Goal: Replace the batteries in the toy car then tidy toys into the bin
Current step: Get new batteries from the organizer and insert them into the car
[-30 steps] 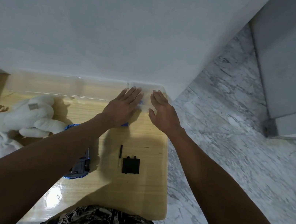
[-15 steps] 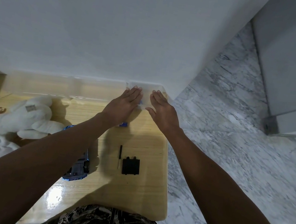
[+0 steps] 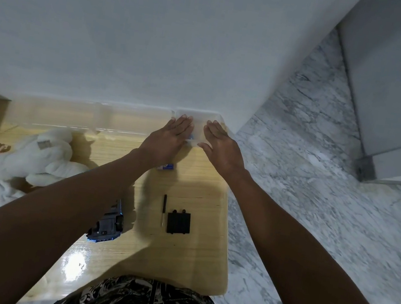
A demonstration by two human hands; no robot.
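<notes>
Both hands lie flat, fingers spread, on a small clear box at the table's far right corner by the wall: left hand, right hand; the toy car lies near the table's middle, partly under the left forearm; a screwdriver and black battery cover rest just beside each other near the right edge; a white plush toy sits toward the left edge.

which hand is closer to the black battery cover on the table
Right. The right hand is beyond the battery cover, slightly right of it; the left hand is farther, up and left.
</notes>
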